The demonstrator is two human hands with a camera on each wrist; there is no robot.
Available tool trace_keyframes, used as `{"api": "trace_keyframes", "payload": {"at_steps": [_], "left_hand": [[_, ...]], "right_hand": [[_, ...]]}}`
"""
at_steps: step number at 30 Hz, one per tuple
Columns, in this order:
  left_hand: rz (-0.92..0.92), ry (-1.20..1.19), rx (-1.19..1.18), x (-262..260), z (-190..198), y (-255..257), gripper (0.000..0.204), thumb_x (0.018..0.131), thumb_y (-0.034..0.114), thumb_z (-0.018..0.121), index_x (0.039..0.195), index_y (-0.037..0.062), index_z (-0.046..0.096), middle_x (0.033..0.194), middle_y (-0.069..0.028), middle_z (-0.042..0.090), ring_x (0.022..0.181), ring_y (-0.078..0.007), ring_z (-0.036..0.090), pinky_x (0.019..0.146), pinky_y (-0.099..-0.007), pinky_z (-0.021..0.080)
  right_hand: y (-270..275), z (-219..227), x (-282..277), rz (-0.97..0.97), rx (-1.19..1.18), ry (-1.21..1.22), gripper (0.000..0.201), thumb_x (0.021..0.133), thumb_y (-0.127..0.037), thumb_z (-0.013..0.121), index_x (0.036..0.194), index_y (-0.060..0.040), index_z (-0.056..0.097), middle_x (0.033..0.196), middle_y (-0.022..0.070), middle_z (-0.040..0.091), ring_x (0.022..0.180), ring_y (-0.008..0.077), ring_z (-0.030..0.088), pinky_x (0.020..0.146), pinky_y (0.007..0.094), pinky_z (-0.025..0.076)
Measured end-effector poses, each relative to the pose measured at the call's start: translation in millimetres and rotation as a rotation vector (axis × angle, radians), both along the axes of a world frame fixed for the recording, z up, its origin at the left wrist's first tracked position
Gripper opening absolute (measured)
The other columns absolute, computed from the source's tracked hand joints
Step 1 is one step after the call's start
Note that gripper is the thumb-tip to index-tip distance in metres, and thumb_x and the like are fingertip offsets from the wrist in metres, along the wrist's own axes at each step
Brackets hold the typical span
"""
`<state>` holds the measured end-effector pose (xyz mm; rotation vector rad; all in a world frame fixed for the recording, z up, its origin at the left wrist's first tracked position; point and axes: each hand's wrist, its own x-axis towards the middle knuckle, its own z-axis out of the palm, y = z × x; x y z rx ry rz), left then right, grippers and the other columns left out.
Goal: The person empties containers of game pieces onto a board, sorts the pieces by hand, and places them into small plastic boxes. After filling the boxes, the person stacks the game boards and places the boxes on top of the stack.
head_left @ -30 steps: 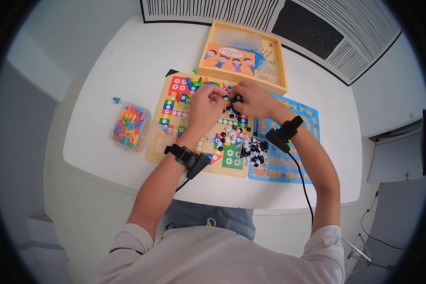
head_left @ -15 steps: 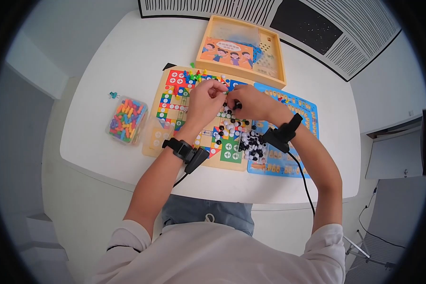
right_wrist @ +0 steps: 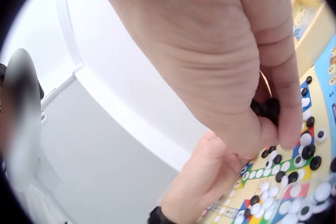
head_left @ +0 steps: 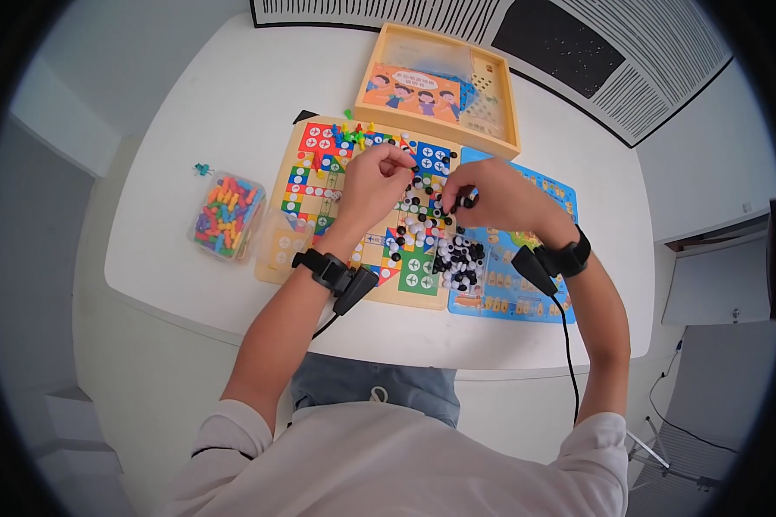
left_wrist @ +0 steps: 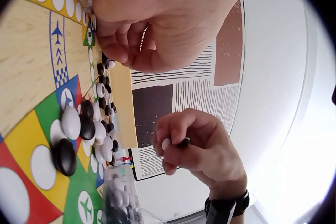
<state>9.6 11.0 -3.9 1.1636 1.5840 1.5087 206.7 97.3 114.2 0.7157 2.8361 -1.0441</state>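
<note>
My left hand (head_left: 375,189) is over the colourful game board (head_left: 306,191), its fingers curled, with a black piece (head_left: 415,169) at the fingertips. To its right, my right hand (head_left: 507,196) is raised above the pieces near the board's right edge. Its curled fingers hold several black pieces (right_wrist: 270,109); a white piece (left_wrist: 166,143) also shows between them in the left wrist view. Below the hands, loose black and white pieces (head_left: 416,228) lie scattered on the board. A clear box of black and white pieces (head_left: 461,261) stands at the board's lower right.
A wooden tray (head_left: 440,129) with an orange booklet (head_left: 414,91) stands behind the board. On the right lies a blue board (head_left: 496,297). A clear box of coloured pegs (head_left: 227,215) is at the left, and small coloured figures (head_left: 353,135) stand on the board's upper part.
My right hand has moved right, away from my left hand, uncovering pieces on the board. My left hand stays in nearly the same place. The head view has shifted slightly.
</note>
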Motion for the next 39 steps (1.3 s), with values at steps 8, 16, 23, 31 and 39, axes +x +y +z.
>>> {"api": "trace_keyframes", "payload": {"at_steps": [8, 16, 23, 31, 39], "left_hand": [[-0.002, -0.024, -0.024, -0.5, -2.0, 0.9, 0.015, 0.089, 0.001, 0.069, 0.102, -0.0001, 0.075, 0.09, -0.0048, 0.075, 0.079, -0.0102, 0.069, 0.071, -0.0265, 0.056], [-0.016, -0.03, -0.03, -0.5, -3.2, 0.6, 0.014, 0.091, -0.001, 0.068, 0.104, 0.0002, 0.074, 0.093, -0.0042, 0.075, 0.082, -0.009, 0.069, 0.073, -0.0246, 0.056], [-0.022, -0.031, -0.063, -0.5, 0.0, 0.5, 0.014, 0.092, -0.001, 0.068, 0.104, 0.0002, 0.074, 0.092, -0.0038, 0.074, 0.082, -0.0077, 0.068, 0.072, -0.0245, 0.055], [-0.001, -0.513, 0.041, -9.9, 2.9, 0.3, 0.015, 0.095, 0.007, 0.059, 0.099, 0.0001, 0.072, 0.086, -0.0023, 0.068, 0.074, -0.0081, 0.059, 0.068, -0.0241, 0.048], [0.028, -0.601, 0.057, -8.4, 5.3, -1.4, 0.019, 0.095, 0.011, 0.055, 0.097, -0.001, 0.07, 0.087, -0.0043, 0.066, 0.072, -0.0091, 0.057, 0.066, -0.0252, 0.047]], "right_hand": [[-40.3, -15.0, 22.5, 0.133, -0.073, -0.071, 0.016, 0.078, 0.001, 0.074, 0.093, -0.0025, 0.076, 0.094, 0.0098, 0.073, 0.085, 0.0227, 0.072, 0.076, 0.0329, 0.058], [-34.1, -13.1, 27.1, 0.02, -0.131, -0.021, 0.029, 0.083, -0.003, 0.074, 0.111, -0.0059, 0.074, 0.109, 0.0085, 0.074, 0.098, 0.0222, 0.073, 0.079, 0.0352, 0.061], [17.7, -48.2, 7.8, -0.047, 0.408, 0.172, 0.07, 0.08, -0.029, 0.088, 0.142, -0.009, 0.06, 0.141, 0.0159, 0.061, 0.132, 0.0312, 0.057, 0.107, 0.0418, 0.052], [-7.4, -41.7, -20.1, 0.078, 0.258, -0.078, 0.084, 0.077, -0.052, 0.088, 0.145, -0.0113, 0.059, 0.145, 0.0161, 0.056, 0.132, 0.0374, 0.054, 0.11, 0.0456, 0.049], [-21.9, -58.5, -23.6, 0.143, 0.268, 0.036, 0.051, 0.072, -0.02, 0.088, 0.118, -0.011, 0.067, 0.124, 0.0122, 0.06, 0.116, 0.0368, 0.058, 0.1, 0.044, 0.052]]}}
